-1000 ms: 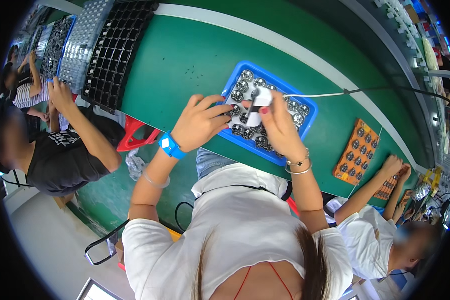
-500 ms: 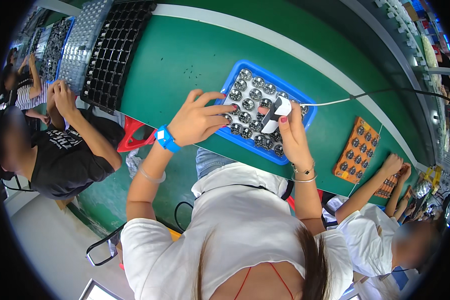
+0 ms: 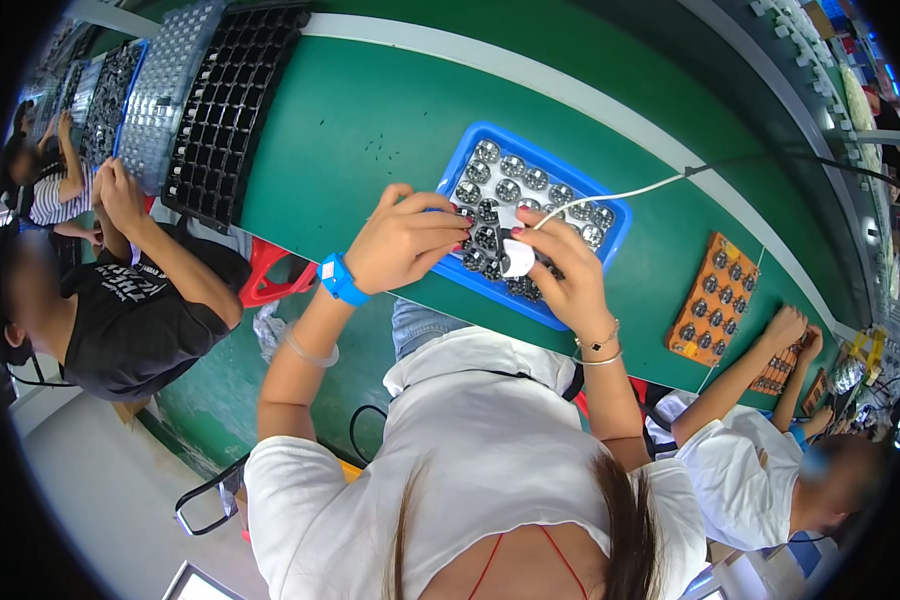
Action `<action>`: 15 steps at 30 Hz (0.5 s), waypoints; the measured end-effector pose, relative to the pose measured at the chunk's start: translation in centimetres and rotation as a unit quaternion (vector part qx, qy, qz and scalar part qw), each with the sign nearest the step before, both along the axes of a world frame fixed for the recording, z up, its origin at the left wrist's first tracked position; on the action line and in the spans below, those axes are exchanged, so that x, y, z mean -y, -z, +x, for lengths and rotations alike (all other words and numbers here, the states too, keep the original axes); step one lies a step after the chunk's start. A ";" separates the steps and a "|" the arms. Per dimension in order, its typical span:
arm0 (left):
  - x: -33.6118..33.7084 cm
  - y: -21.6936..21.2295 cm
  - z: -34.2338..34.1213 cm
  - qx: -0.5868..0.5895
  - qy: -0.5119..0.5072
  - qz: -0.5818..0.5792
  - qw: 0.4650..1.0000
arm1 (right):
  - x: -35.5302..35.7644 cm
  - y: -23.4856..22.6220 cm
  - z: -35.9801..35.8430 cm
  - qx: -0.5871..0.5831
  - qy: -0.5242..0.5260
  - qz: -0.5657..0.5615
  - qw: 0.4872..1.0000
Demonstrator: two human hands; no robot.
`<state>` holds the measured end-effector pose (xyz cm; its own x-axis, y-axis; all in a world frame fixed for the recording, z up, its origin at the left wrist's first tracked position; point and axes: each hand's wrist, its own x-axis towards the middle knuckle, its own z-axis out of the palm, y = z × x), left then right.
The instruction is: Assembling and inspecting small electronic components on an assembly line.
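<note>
A blue tray (image 3: 618,240) on the green table holds rows of round, shiny metallic parts (image 3: 508,190) on a white liner. In my right hand (image 3: 573,275) is a white and dark corded device (image 3: 517,258), held over the front middle of the tray. Its exact kind is unclear. My left hand (image 3: 402,243) reaches over the tray's left edge, fingers bent together against the parts there. Whether a part is pinched in them is hidden; the thumb does not show.
A white cable (image 3: 650,187) runs from the device to the upper right. Black compartment trays (image 3: 232,110) stand at the left. An orange tray (image 3: 713,300) with similar round parts lies at the right. Small dark bits (image 3: 380,150) dot the table. Co-workers sit on both sides.
My right hand has moved left with the device, tipping it lower toward my left hand. My left fingers have drawn closer together and moved slightly right. The cable has shifted with the device.
</note>
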<state>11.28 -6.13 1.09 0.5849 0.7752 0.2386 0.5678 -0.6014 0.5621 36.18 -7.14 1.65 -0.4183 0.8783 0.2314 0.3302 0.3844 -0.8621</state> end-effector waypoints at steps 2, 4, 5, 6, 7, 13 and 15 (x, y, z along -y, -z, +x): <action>0.2 -0.6 0.5 0.007 -0.004 -0.001 1.000 | 0.2 0.3 0.0 0.002 0.001 -0.002 1.000; 0.2 -1.6 1.1 0.026 -0.012 0.009 1.000 | 0.2 0.5 0.1 0.021 0.000 0.059 0.998; 0.3 -2.0 1.4 0.026 -0.013 0.009 1.000 | 0.2 0.5 0.1 0.022 -0.001 0.059 0.998; 0.4 -2.4 1.7 0.028 -0.015 0.011 0.999 | 0.2 0.5 0.2 0.013 -0.001 0.070 0.997; 0.4 -2.7 2.0 0.030 -0.016 0.013 0.999 | 0.2 0.5 0.2 0.004 0.000 0.081 0.997; 0.3 -3.3 3.0 0.043 -0.028 0.042 0.998 | 0.4 -0.1 0.3 -0.002 0.028 0.113 0.993; 0.3 -3.3 3.3 0.055 -0.024 0.033 0.998 | 0.5 0.1 0.5 -0.005 0.040 0.119 0.992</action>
